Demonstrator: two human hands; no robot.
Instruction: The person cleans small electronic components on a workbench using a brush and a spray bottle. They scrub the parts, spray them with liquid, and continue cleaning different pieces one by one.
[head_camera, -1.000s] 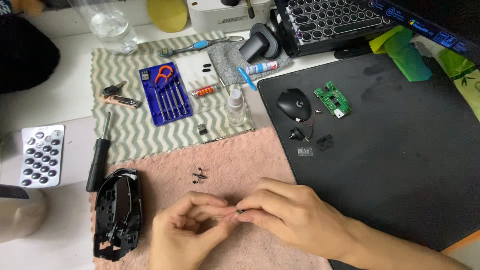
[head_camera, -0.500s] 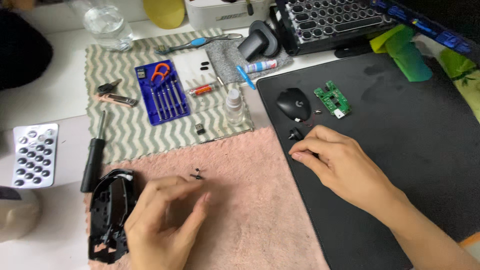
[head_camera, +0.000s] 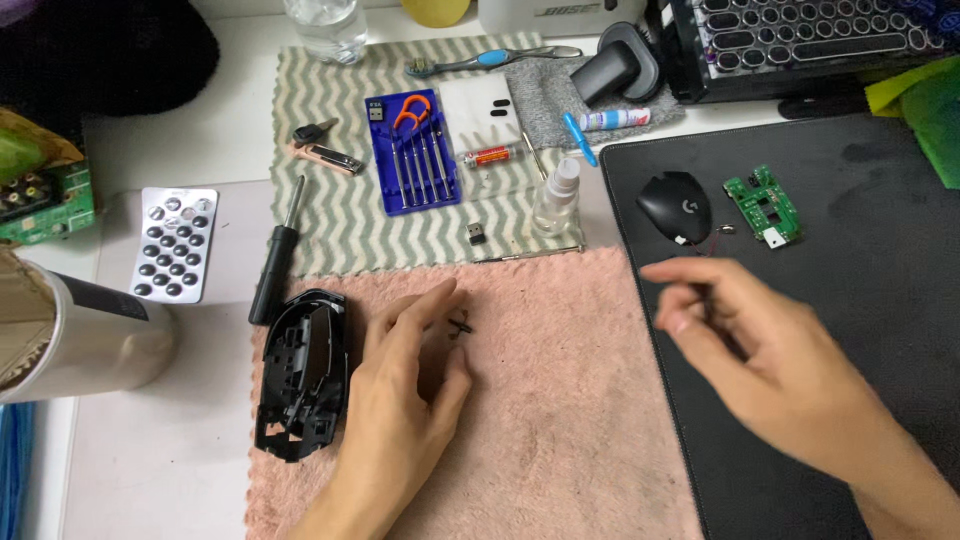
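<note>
My left hand (head_camera: 405, 385) lies open on the pink towel (head_camera: 560, 420), fingers spread, its side against a black mouse bottom shell (head_camera: 300, 375). A few tiny dark screws (head_camera: 461, 325) sit just off its fingertips. My right hand (head_camera: 765, 365) hovers over the left edge of the black mat (head_camera: 860, 300), fingers loosely curled and blurred. I cannot tell whether it pinches a small part. Beyond it on the mat lie a black mouse top cover (head_camera: 675, 205) and a green circuit board (head_camera: 762, 208).
On the zigzag cloth (head_camera: 330, 220) are a blue case of small screwdrivers (head_camera: 413, 150), a small spray bottle (head_camera: 557, 195) and a tiny USB dongle (head_camera: 476, 233). A black screwdriver (head_camera: 278, 255), a grey keypad (head_camera: 175, 243) and a cup (head_camera: 70, 335) stand left. A keyboard (head_camera: 800, 40) is at the back.
The hands, together over the towel a second ago, have parted. My right hand reached to the mat near the small parts and drew back. My left hand settled beside the shell.
</note>
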